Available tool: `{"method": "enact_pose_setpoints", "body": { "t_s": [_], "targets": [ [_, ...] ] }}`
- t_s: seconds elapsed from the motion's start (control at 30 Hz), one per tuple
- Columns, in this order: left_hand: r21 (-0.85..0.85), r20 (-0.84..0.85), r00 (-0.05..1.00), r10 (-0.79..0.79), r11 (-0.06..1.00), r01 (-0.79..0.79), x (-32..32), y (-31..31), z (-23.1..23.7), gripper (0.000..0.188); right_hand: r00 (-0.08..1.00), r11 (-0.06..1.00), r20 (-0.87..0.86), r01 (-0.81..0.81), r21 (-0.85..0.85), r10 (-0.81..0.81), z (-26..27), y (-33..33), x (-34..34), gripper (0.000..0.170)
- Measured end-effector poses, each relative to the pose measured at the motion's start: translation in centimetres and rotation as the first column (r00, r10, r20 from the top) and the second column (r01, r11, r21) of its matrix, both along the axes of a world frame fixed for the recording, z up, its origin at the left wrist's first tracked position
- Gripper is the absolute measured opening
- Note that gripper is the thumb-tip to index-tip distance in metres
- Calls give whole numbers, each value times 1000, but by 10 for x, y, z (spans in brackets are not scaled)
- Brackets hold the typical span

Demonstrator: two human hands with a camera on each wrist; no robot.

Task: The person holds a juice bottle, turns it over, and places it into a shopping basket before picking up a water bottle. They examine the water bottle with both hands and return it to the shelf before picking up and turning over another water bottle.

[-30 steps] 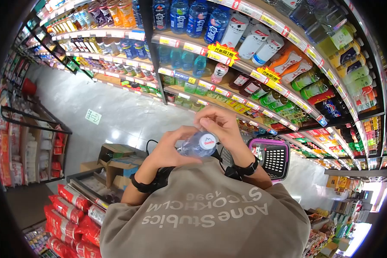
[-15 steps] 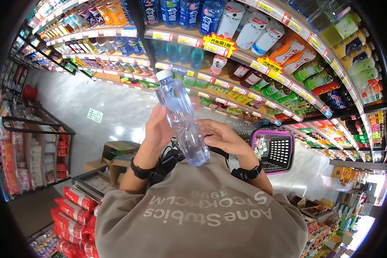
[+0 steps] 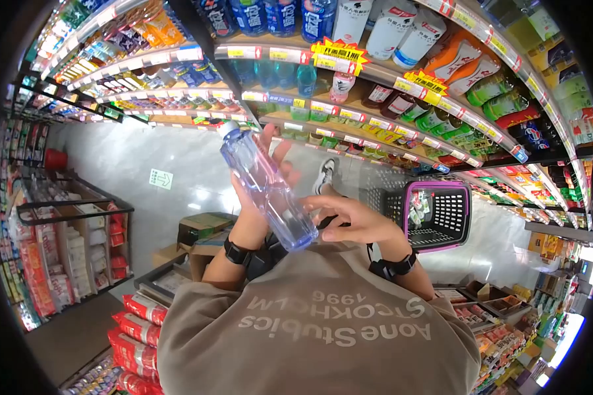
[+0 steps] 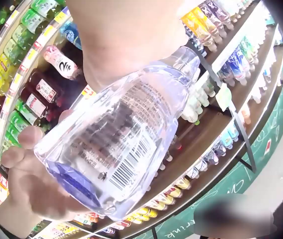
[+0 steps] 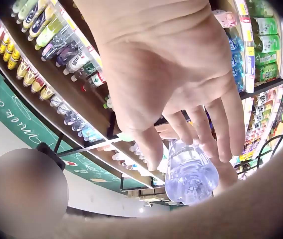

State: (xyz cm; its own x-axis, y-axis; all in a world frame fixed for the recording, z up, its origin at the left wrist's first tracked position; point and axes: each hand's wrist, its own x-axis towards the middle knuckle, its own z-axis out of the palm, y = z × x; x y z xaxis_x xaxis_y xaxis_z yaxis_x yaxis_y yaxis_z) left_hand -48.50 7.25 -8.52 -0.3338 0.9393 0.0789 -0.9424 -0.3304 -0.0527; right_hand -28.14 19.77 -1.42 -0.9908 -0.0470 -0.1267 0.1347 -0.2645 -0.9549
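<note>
A clear plastic water bottle point(image 3: 268, 187) with a white cap point(image 3: 228, 128) lies slanted in my left hand point(image 3: 249, 207), cap toward the shelves. The thumb is along one side, and the other fingers show behind the bottle. My right hand point(image 3: 359, 220) is beside the bottle's base, fingers extended and fingertips right at its side. In the left wrist view, the bottle point(image 4: 116, 134) turns its base and a printed barcode point(image 4: 130, 162) to the camera. The right wrist view shows the base point(image 5: 191, 186) beyond the spread right fingers point(image 5: 221, 124).
Shelves of drinks point(image 3: 369, 112) curve across the front and right. On the floor at right stands a black basket point(image 3: 441, 220) with a purple rim and some packets inside. Cardboard boxes point(image 3: 207, 227) and red bags point(image 3: 135, 342) are at the left. A shoe point(image 3: 326, 174) shows beyond the hands.
The bottle has swung from cap-toward-the-camera to lying slanted with its cap toward the shelves. My right hand has left the cap end and moved down beside the base.
</note>
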Motion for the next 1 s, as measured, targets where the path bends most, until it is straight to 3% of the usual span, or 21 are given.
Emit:
{"method": "enact_pose_setpoints", "body": {
  "t_s": [0.07,0.17,0.2,0.3,0.33,0.43,0.47,0.57,0.6,0.7,0.77,0.83,0.87,0.97,1.0],
  "targets": [
    [117,3,998,-66,991,65,-4,4,0,83,999,998,-38,33,-46,-35,-14,0,-3,56],
    [255,32,984,-177,953,163,-7,14,1,95,995,996,95,-18,91,10,-36,-4,-10,57],
    [278,-4,986,-167,947,161,-8,21,-8,98,971,976,213,-142,165,105,-27,-1,-15,59],
    [203,-8,989,-150,968,148,-10,33,-27,97,974,975,174,-169,144,143,-56,-9,-19,61],
    [174,-30,987,-155,972,158,-11,36,-29,94,979,988,174,-123,91,106,-54,-10,-19,59],
    [114,-6,993,-117,987,117,3,51,-37,93,953,982,246,-187,21,176,-44,12,-22,68],
    [126,-28,995,-95,987,98,7,60,-42,94,942,979,309,-172,110,131,-40,19,-19,65],
    [209,-168,978,-122,965,156,22,80,-28,90,964,980,225,-108,-168,144,-39,35,-13,59],
    [220,-209,970,-126,960,173,28,88,-18,88,952,985,256,-167,-38,171,-38,42,-10,56],
    [-55,-298,930,-214,977,207,37,102,-2,82,961,973,220,-199,119,170,-17,61,-1,61],
    [-52,-283,920,-271,962,267,40,118,12,73,979,975,157,-156,156,132,-9,69,5,58],
    [-189,-292,876,-385,921,341,35,127,29,69,990,974,93,-122,190,106,-10,73,15,56],
    [-428,-295,846,-444,853,298,36,127,35,69,998,990,8,-65,127,65,-21,72,21,56],
    [-406,-387,800,-458,864,299,42,137,21,63,999,838,16,-40,544,37,-11,89,42,50],
    [-416,-381,788,-484,851,321,44,144,23,57,1000,888,14,-9,459,3,-17,91,53,48]
  ]
}}
